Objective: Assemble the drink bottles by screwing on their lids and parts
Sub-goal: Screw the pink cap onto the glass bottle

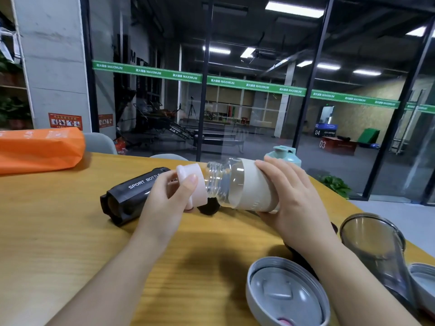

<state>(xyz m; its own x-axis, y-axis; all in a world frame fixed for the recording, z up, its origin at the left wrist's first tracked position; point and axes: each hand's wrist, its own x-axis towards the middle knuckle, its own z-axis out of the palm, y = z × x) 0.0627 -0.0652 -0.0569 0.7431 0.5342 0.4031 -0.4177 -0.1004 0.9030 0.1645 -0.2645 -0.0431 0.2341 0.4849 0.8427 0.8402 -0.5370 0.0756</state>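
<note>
I see my left hand [169,196] gripping the pink lid [191,184] at 9 o'clock of the clear bottle [226,182], which my right hand [292,196] clasps; capping underway, next align threads and twist.

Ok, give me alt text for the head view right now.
The left hand holds a pale pink lid at the threaded neck of a clear plastic bottle with a cream sleeve, gripped sideways by the right hand above a wooden table.
</note>
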